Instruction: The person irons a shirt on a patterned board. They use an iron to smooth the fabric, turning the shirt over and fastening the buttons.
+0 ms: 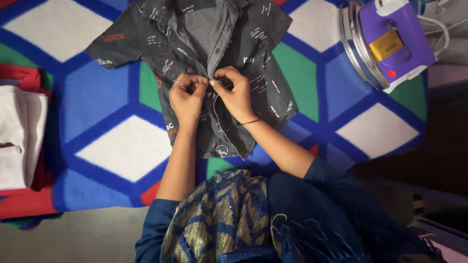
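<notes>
A small dark grey short-sleeved shirt [253, 53] with white and orange print lies face up on a blanket, collar away from me. My left hand [186, 97] and my right hand [235, 93] meet at the shirt's front placket near its middle. Both pinch the placket edges between fingers and thumb. The upper part of the shirt front lies open, showing the lighter grey inside. A thin bracelet circles my right wrist.
The blanket [97, 97] has blue, white, green and red geometric shapes. A purple and white iron [390, 44] stands at the far right. Folded white and red cloths [19, 136] lie at the left edge. Bare floor [73, 238] shows below.
</notes>
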